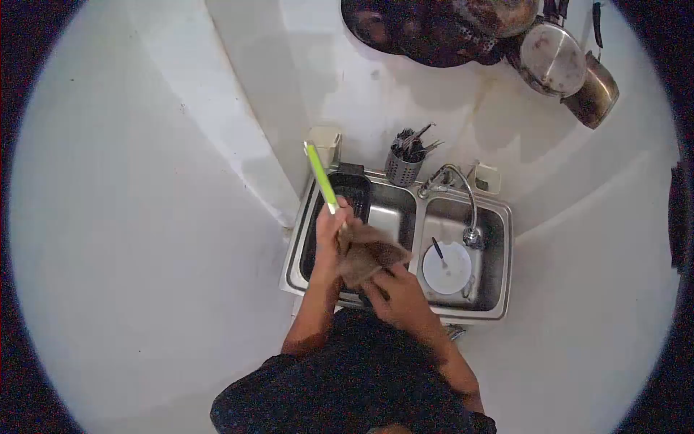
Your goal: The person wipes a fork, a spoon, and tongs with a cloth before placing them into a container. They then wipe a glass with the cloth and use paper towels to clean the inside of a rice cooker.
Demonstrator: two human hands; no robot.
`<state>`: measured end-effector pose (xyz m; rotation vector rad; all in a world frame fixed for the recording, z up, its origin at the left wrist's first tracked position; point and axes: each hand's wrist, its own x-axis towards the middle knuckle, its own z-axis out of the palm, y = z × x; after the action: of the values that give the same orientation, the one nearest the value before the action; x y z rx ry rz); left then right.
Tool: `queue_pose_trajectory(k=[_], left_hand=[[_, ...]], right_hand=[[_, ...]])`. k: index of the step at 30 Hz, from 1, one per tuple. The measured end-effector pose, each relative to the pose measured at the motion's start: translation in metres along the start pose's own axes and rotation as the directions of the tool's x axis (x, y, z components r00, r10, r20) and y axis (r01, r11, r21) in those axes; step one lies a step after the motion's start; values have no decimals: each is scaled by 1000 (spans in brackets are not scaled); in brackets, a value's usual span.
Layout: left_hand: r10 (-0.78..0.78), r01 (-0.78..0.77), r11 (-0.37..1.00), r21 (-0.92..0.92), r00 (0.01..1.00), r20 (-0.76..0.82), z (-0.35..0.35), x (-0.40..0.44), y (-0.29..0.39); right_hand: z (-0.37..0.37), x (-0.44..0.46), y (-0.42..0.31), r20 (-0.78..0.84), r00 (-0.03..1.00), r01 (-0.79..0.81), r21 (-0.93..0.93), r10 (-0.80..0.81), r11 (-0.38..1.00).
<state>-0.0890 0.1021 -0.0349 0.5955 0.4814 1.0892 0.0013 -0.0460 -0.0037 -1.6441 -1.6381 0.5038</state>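
Above the sink, the left hand's grip clamps the green stick, pointing toward eleven o'clock, seemingly to steady it, while the right hand's grip is closed on the brown cloth toward five o'clock.

Sink: glossy metal. Utensil holder at twelve o'clock: perforated metal. Cloth: matt textile. Green handle: smooth, plastic-looking.

White back wall, yellowish stain, grey shadows. Wall corner up left of double metal sink, which sits against back wall. Curved tap at sink's rear. Pans hanging upper right. Soft light.
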Motion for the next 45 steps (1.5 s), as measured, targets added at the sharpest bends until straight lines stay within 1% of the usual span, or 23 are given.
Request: queue_pose_trajectory(k=[3,7,8,9,11,12,13,16,18,19,20,21,23,24,27,28,32,35,37,38,40,43,45], left_hand=[[-15,4,996,84,991,135,-16,8,9],[-42,110,970,-219,955,293,-37,13,15],[-84,235,912,-337,909,407,-44,15,18],[-97,264,896,-356,900,424,-44,12,21],[-115,319,864,-389,877,466,-43,4,27],[-113,327,883,-337,845,523,-54,5,24],[-131,316,900,-301,853,505,-51,1,27],[-144,277,937,-215,863,483,-46,-16,25],[-208,267,950,-160,928,310,-42,-42,19],[-232,265,955,-133,948,218,-40,-56,16],[-264,302,947,-109,926,269,-52,-62,8],[-252,256,967,-6,955,154,-51,-72,1],[-175,187,962,197,981,-80,-46,-88,-7],[-133,134,981,138,991,-13,-44,-97,-7],[-88,96,994,45,985,-150,-32,-136,-12],[-66,69,997,16,983,-171,-32,-149,-16],[126,-136,990,-27,967,-220,-37,-216,-43],[296,-232,952,201,867,-401,-50,-278,-73],[356,-299,935,194,796,-490,-43,-324,-72],[467,-387,884,262,764,-446,-46,-347,-71],[531,-443,843,306,587,-612,-58,-388,-80],[568,-594,741,312,309,-762,-45,-458,-82],[618,-658,653,374,178,-766,-47,-506,-94]], right_hand=[[-9,-21,1,175,984,1,-87,15,996],[-34,-32,0,295,947,146,-46,-126,988],[-38,-36,4,183,982,15,114,-36,993],[-46,-35,8,86,994,-95,281,74,955],[-56,-24,10,-91,979,-143,338,183,930],[-64,-11,9,-185,971,-106,224,149,969],[-70,2,8,-274,956,-78,104,104,992],[-47,29,9,-259,966,2,28,6,1000],[-23,49,-2,-199,975,132,178,-96,975],[-10,51,0,-142,983,125,82,-113,989],[5,52,4,-85,988,125,-13,-126,992],[13,50,8,-26,989,141,-108,-144,984],[20,37,3,82,989,125,-46,-121,991],[22,26,3,145,982,122,-18,-118,992],[30,-10,9,246,934,261,20,-258,965],[33,-20,12,217,904,364,66,-369,929],[31,-71,16,356,800,419,245,-483,874],[39,-112,17,460,731,349,382,-503,856],[47,-130,7,513,679,308,449,-524,839],[52,-140,0,494,654,315,511,-573,799],[63,-162,-17,440,606,313,634,-663,707],[87,-207,-44,494,536,303,644,-685,702],[96,-241,-64,605,340,286,663,-720,692]])
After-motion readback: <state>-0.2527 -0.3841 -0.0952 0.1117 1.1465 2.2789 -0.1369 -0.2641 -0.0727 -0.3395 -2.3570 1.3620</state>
